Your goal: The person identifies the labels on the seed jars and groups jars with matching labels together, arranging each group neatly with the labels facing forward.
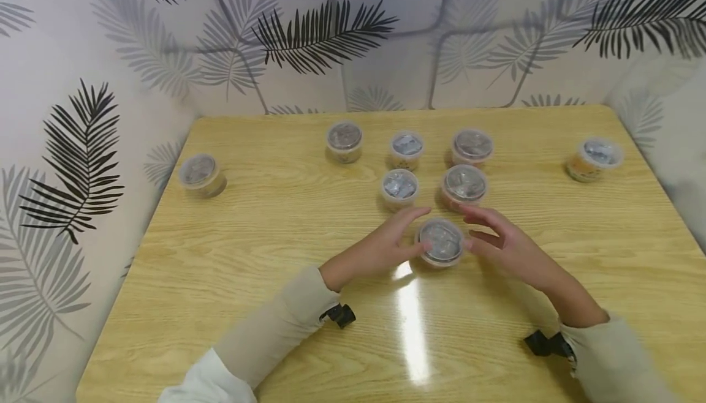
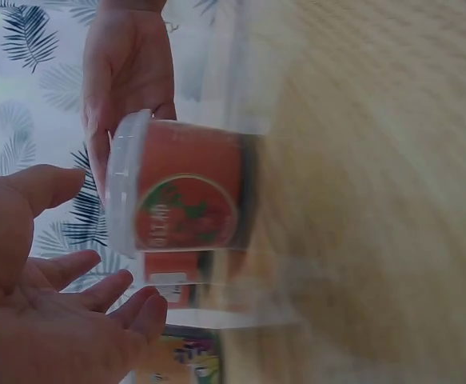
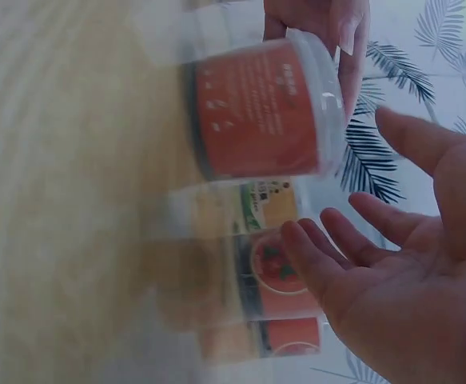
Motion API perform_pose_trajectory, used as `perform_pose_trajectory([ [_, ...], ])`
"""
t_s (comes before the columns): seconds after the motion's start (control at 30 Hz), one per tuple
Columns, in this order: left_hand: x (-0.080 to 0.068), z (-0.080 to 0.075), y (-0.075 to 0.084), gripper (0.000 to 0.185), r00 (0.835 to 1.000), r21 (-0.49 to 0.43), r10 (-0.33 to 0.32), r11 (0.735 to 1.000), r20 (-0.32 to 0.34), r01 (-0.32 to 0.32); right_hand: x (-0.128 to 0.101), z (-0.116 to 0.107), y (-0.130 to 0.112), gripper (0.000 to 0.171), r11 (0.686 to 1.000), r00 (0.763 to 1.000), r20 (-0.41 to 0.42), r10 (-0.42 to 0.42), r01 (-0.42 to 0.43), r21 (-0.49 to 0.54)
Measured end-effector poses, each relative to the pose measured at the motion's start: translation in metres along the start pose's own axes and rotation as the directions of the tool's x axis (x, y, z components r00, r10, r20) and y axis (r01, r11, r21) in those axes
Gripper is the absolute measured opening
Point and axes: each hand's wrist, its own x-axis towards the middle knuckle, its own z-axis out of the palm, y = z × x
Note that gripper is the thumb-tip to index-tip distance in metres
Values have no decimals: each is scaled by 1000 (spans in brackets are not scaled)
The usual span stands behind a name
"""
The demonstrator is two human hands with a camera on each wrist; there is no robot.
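A red-labelled plastic tub with a clear lid stands upright on the table, nearest of the tubs to the person. To its left is my left hand, fingers spread and relaxed, thumb by the lid's rim. My right hand curves loosely along the other side. Gaps show between hand and tub in both wrist views, where the tub's red side faces the left palm and its printed text faces the right. Just behind are another red tub and a smaller tub.
Farther back stand a small tub, a pinkish tub and a brown-lidded tub. One tub sits near the left edge, and an orange-labelled tub near the right edge. A leaf-patterned wall borders the wooden table.
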Motion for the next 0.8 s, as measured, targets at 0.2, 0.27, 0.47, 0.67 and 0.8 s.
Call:
perform_pose_trajectory([
  [0.2, -6, 8, -13, 71, 1000, -11, -8, 1000, 6, 8, 0, 15, 14, 73, 1000, 997, 76, 11, -11, -5],
  [0.27, -7, 10, -15, 73, 1000, -20, -21, 1000, 7, 21, 1, 18, 16, 75, 1000, 998, 61, 20, -19, -22],
  [0.47, -7, 13, -19, 72, 999, -179, -36, 983, 24, 40, 3, 23, 15, 77, 999, 999, 37, 27, -27, -18],
  [0.67, -9, 14, -22, 70, 1000, -230, -15, 973, 12, 17, 3, 24, 13, 77, 999, 999, 20, 45, -45, -8],
  [0.8, -12, 12, -20, 67, 1000, -259, -18, 966, -12, 15, 4, 25, 10, 76, 999, 999, 15, 41, -41, 12],
])
